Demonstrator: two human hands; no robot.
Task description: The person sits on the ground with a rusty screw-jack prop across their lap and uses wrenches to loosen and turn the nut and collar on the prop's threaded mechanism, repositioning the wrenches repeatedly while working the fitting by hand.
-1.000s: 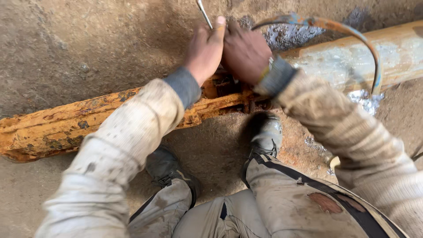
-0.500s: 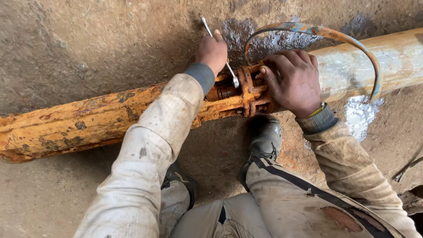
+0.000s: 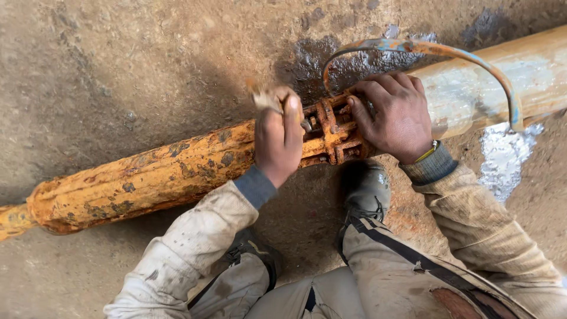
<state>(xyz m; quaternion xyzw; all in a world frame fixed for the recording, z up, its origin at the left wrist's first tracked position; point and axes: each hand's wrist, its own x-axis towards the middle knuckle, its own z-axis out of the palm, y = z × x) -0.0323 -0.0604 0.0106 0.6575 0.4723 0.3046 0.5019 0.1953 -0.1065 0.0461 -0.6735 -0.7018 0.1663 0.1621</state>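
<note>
A long rusty orange pipe (image 3: 147, 177) lies across the dirt ground and meets a pale, wider pipe (image 3: 502, 82) at a rusted flange joint (image 3: 333, 133). My left hand (image 3: 277, 139) is closed on a thin metal tool (image 3: 266, 97), blurred, right beside the joint on its left. My right hand (image 3: 396, 115) rests on top of the joint's right side, fingers spread over the flange and the pale pipe's end.
A curved, rusty blue-streaked metal band (image 3: 449, 56) arches over the pale pipe. Wet patches (image 3: 502, 159) lie on the ground near it. My boots (image 3: 369, 192) and knees sit just below the pipe.
My left hand has come down from above the pipe onto the orange pipe beside the joint, tool now held low. My right hand stays on the joint.
</note>
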